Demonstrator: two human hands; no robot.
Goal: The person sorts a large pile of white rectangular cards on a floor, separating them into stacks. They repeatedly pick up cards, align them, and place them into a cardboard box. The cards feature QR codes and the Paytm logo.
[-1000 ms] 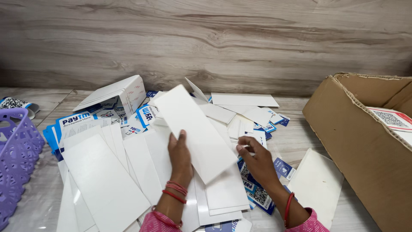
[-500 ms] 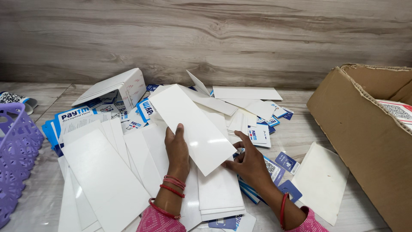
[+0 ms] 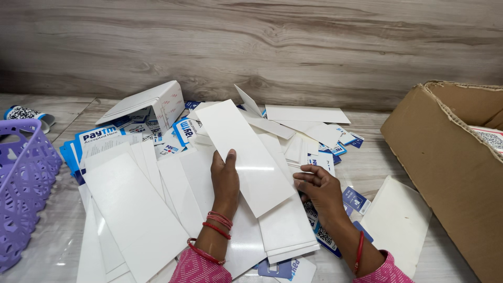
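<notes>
My left hand (image 3: 226, 177) holds a long white card (image 3: 246, 154) by its left edge, tilted above a heap of similar white cards (image 3: 133, 209). My right hand (image 3: 319, 188) rests beside the card's lower right edge, fingers curled toward it, touching the white cards stacked underneath (image 3: 288, 230). I cannot tell whether it grips anything. Blue and white printed cards (image 3: 97, 135) and small code stickers (image 3: 356, 199) lie mixed through the heap.
An open brown cardboard box (image 3: 445, 167) stands at the right. A purple perforated plastic basket (image 3: 23, 183) sits at the left edge. A small white open carton (image 3: 152, 102) lies at the back of the heap. A wood-grain wall (image 3: 262, 47) is behind.
The right hand moved from a small sticker over to the lower right edge of the long white card. The left hand kept holding the card, shifting slightly right.
</notes>
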